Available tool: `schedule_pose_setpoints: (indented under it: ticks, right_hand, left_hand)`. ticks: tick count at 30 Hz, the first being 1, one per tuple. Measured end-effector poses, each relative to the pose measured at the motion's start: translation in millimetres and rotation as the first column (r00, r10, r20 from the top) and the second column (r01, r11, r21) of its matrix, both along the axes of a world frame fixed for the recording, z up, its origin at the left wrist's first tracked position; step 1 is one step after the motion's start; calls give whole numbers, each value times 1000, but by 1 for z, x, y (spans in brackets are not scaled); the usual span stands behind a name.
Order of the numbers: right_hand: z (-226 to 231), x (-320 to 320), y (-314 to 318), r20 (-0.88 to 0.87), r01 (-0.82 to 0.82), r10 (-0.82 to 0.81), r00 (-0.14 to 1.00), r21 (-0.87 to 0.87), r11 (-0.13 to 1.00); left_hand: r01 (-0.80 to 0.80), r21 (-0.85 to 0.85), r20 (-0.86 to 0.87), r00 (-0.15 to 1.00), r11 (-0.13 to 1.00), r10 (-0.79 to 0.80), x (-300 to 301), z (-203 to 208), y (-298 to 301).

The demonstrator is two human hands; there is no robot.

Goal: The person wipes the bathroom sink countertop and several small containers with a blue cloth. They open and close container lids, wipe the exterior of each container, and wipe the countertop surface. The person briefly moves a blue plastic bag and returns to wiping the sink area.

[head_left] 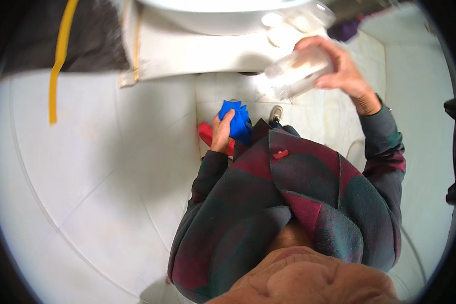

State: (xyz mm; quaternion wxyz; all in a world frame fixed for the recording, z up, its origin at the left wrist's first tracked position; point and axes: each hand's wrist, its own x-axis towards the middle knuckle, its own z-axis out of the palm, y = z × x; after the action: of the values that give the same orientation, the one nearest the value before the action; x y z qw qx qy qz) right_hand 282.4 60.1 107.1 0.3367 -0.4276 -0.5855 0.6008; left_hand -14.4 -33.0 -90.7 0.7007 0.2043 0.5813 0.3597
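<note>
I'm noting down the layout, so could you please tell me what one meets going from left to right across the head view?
Yellow strip → left grip → blue cloth → clear container → right grip.

Blue cloth (238, 122), clear container (301, 72) in hands (345, 73)

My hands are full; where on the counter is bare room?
The white counter is bare between the basin, its front edge and the tan strip. Its right end, by the right hand, is crowded with glassy items.

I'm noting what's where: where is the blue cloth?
In the head view, the blue cloth is in the left hand, left of the shoe.
</note>
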Motion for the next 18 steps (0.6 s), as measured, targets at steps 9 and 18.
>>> schedule_pose_setpoints:
  ticks: [9,18]
  right_hand:
    - [-200,240,-180,994,117,76,-77,-67,991]
    - [-213,291,-237,645,711,-513,567,-68,700]
  left_hand:
    - [368,-66,32,930,928,-367,106,-2,-16]
    - [625,-212,0,769,752,-639,147,17,-31]
